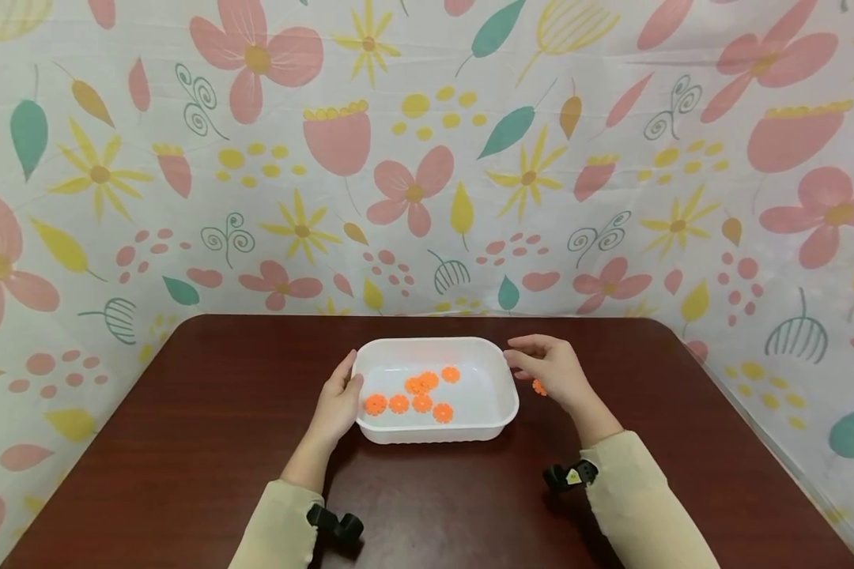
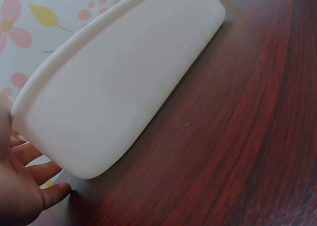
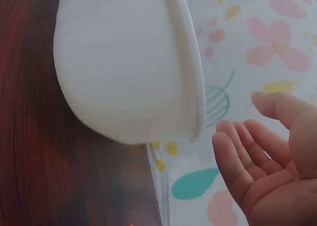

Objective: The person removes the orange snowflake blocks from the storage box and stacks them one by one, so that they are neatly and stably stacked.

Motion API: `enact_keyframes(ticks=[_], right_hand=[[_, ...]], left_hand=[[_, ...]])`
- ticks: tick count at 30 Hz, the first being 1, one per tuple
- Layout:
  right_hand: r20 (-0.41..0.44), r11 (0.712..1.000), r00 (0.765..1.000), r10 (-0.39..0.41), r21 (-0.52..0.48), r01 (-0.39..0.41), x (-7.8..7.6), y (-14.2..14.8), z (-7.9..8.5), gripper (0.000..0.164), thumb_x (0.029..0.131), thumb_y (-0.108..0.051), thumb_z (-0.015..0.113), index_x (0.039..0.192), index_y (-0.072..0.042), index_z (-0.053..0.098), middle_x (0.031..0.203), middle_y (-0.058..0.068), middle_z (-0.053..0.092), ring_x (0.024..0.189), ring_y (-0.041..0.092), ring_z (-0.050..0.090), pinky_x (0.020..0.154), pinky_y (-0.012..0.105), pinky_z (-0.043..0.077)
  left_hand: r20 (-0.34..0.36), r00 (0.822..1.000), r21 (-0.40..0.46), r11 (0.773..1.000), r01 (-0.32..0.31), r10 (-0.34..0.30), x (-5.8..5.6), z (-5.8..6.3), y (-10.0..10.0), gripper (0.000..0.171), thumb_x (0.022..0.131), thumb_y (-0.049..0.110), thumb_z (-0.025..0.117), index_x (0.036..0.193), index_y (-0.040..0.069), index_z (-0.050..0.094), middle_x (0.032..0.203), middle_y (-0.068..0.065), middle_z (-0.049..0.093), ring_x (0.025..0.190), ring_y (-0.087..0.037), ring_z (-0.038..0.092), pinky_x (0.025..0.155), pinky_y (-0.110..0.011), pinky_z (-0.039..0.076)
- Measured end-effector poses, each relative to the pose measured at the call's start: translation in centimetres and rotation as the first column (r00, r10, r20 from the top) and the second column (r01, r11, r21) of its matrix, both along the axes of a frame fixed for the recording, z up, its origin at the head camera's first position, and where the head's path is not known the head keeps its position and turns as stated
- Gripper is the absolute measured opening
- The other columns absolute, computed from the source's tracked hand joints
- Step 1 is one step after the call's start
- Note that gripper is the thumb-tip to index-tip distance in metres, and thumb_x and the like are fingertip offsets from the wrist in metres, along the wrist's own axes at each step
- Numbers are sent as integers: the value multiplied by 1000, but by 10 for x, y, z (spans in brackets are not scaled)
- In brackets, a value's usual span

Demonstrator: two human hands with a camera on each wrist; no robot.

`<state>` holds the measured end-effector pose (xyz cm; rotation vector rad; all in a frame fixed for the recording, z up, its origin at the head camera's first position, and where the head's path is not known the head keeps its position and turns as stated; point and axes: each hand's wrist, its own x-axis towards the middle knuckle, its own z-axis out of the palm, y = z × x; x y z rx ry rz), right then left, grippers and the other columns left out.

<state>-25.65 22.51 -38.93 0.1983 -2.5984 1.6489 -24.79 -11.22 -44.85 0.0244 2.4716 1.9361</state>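
A white plastic tray (image 1: 470, 431) with rounded corners stands on the table in the head view. Inside it lie several small orange notched discs (image 1: 443, 412), flower-like in outline, a few overlapping. My left hand (image 1: 338, 403) grips the tray's left end, thumb at the rim and fingers along the outer wall; the left wrist view has those fingers (image 2: 42, 172) under the rim. Just off the right end is my right hand (image 1: 551, 370), fingers loosely bent, and the right wrist view shows nothing between them. Another orange disc (image 1: 538, 387) is on the table beside it, partly hidden by that hand.
The dark reddish-brown table (image 1: 427, 506) has rounded far corners. Behind it hangs a white cloth (image 1: 427, 261) printed with flowers and leaves. Black wrist devices (image 1: 336, 525) sit at both beige sleeves.
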Motion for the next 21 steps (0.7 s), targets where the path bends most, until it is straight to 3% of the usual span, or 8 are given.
enact_keyframes(ticks=[8,15,21], right_hand=[[11,999,999,46,9,-46,-5,-18,-1,43,85,-24,71,117,4,62,106,20,68,88,23,68,69,34,58],[17,992,992,121,19,-122,-8,-37,-4,39,84,-21,72,114,2,65,102,16,68,93,38,65,69,33,58],[0,982,985,174,72,-174,-10,-53,-11,35,83,-15,72,113,4,65,96,15,68,85,36,65,66,30,58]], left_hand=[[-3,1000,14,1000,-4,4,0,1,0,51,101,17,40,150,10,27,153,-15,29,141,-30,27,114,-49,24],[-9,1000,20,1000,-5,5,0,1,1,51,101,16,39,150,9,27,153,-15,30,141,-30,27,114,-49,24],[-8,1000,16,1000,-7,7,0,1,1,51,101,16,38,150,9,26,153,-15,29,141,-30,27,113,-50,25]])
